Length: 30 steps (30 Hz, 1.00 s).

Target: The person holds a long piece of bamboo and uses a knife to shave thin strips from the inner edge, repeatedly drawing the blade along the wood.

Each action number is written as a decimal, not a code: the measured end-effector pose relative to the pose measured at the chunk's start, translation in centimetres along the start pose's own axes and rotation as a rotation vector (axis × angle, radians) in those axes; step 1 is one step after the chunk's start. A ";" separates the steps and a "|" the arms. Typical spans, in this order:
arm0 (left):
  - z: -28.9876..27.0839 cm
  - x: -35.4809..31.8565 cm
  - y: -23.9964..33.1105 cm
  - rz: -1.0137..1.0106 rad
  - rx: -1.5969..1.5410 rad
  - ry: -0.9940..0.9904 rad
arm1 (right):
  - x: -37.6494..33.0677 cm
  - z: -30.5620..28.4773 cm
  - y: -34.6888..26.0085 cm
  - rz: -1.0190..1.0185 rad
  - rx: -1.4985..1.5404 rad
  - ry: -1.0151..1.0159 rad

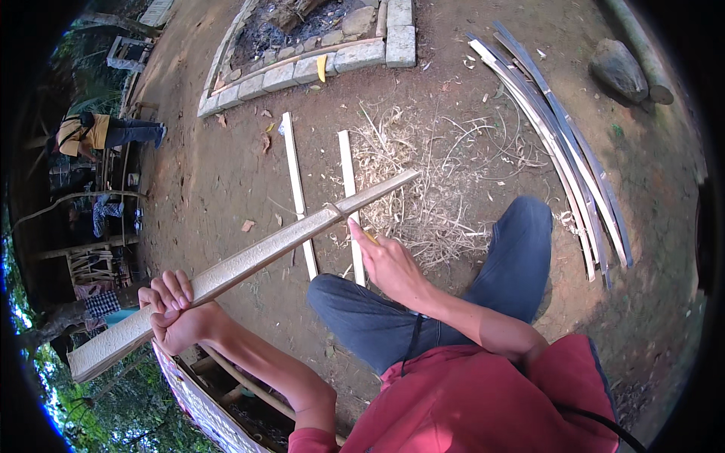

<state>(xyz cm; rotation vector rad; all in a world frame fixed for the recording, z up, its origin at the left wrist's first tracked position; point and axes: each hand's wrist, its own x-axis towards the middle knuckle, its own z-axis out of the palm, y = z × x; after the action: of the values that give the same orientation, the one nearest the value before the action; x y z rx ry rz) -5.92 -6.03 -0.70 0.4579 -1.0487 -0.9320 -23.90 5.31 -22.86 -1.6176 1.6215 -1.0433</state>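
A long pale bamboo slat runs slantwise in front of me, its near end low at the left and its narrower tip over the shavings. My left hand is closed round the slat near its lower end. Against the slat's edge, farther along, my right hand is closed on a small knife whose yellowish handle shows between the fingers. The fingers and the slat hide most of the blade. Two thin pale strips lie on the ground beneath the slat.
Curly shavings cover the dirt ahead of my knees. Several long dark-and-pale strips lie at the right, near a rock and a log. A block-edged fire pit is at the far side. Another person bends at the far left.
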 end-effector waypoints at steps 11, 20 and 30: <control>3.0 -3.8 0.7 0.002 -0.026 0.001 | -0.8 -2.5 -2.9 -0.066 0.046 0.076; 1.4 -5.8 1.7 0.094 0.028 -0.099 | -3.1 -1.4 1.7 0.050 0.084 0.054; 0.9 -6.4 2.6 0.012 -0.005 -0.070 | -3.1 -1.4 -0.5 -0.078 0.151 0.078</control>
<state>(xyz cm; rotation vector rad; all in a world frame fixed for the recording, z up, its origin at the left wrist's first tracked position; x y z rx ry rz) -6.81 0.77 -1.83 0.4168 -1.1117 -0.9452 -24.65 8.59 -22.12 -1.5679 1.5007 -1.2526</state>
